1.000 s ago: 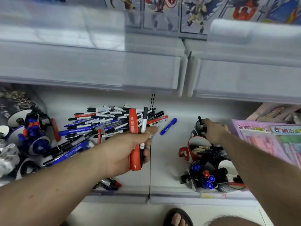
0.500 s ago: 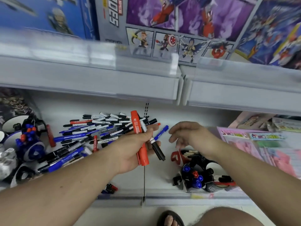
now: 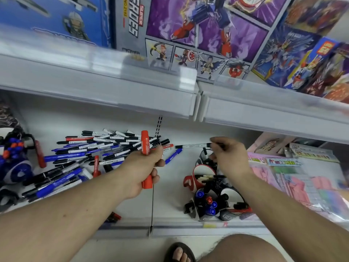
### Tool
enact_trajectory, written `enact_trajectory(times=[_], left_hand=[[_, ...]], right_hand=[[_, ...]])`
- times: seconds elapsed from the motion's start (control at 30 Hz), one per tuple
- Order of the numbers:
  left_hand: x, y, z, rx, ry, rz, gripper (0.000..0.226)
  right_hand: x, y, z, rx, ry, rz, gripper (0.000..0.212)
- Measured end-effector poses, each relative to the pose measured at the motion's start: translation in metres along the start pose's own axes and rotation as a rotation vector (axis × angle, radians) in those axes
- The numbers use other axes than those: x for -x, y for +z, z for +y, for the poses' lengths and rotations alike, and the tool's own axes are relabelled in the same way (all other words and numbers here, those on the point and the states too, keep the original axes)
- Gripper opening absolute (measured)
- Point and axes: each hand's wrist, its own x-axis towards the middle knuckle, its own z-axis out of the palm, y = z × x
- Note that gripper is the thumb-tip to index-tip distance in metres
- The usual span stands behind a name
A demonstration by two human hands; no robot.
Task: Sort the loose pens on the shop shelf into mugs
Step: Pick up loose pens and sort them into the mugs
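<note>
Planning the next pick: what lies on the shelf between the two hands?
In the head view, one loose blue pen lies between the left hand and right hand.

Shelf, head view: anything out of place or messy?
Yes. A loose heap of pens sprawls across the lower shelf, crisscrossed at all angles. A couple more pens lie apart at the front edge. One blue pen lies alone between the heap and the mugs.
</note>
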Motion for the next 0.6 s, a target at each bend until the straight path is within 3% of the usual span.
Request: enact_trajectory(times=[0.13,0.33,0.6], left_hand=[[-0.002,0.0,0.003,0.011,-0.031,-0.032,0.034],[-0.014,0.005,0.0,0.117,-0.104,-0.031,0.026],[-0.024,0.001,-0.006,0.069,-0.075,-0.036,0.015]], right_hand=[[-0.043,-0.035,0.045,0.306,-0.015,0.14,0.034],[-0.083,-0.027,0.081,0.473,-0.044,0.239,0.028],[-0.112,0.021,0.121,0.841,-0.052,0.015,0.02]])
